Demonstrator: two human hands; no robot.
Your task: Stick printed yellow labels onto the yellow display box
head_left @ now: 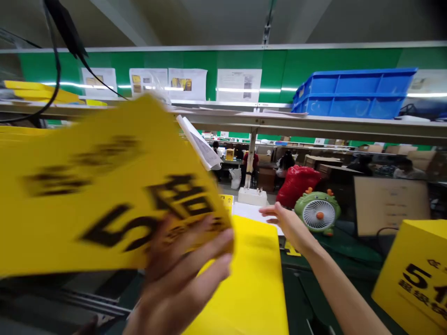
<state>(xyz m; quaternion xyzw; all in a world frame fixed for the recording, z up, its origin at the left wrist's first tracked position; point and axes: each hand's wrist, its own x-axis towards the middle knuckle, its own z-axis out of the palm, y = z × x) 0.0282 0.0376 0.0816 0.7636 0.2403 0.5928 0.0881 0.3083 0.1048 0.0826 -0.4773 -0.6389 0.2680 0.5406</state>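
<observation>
My left hand [188, 274] grips a yellow printed box [115, 186] near its lower right corner, with the fingers spread across the printed face. The box is tilted and smeared by motion, and black characters with a large 5 show on it. Below and behind the hand lies a plain yellow box [256, 274], its left part covered by my left hand. My right hand [281, 218] reaches over the bench past this plain box, its fingers stretched out and holding nothing visible. White paper [249, 210] lies just beyond the plain box, close to my right fingertips.
A green fan [317, 211] stands right of my right hand, by a red bag [296, 186]. Another yellow printed box [415, 279] stands at the right edge. A shelf [216, 114] crosses overhead, bearing a blue crate [352, 95]. A cable [57, 70] hangs upper left. People sit farther back.
</observation>
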